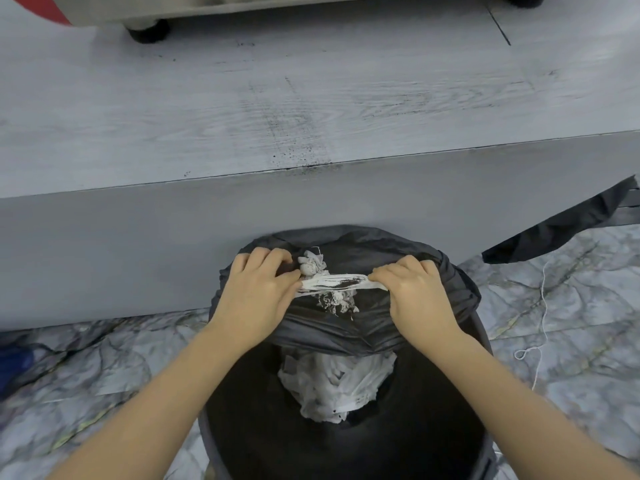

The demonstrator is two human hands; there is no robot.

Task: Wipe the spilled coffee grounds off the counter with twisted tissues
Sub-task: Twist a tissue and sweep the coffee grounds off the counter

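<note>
A twisted white tissue [337,283], smeared dark with coffee grounds, is stretched between my two hands. My left hand [254,292] pinches its left end and my right hand [414,292] pinches its right end. Both hands hover over a black bin [346,445] lined with a black bag [349,332], which stands against the counter's front. More crumpled tissues [337,384] lie inside the bin, and a small wad [311,263] sits by my left fingers. On the grey wood-grain counter [173,116], faint dark streaks and specks of grounds [294,154] lie near the front edge.
An appliance on black feet [149,31] stands at the counter's back. A loose piece of black plastic [561,226] hangs at the right. The floor [86,368] is marbled tile, with a white string [542,306] lying on it to the right.
</note>
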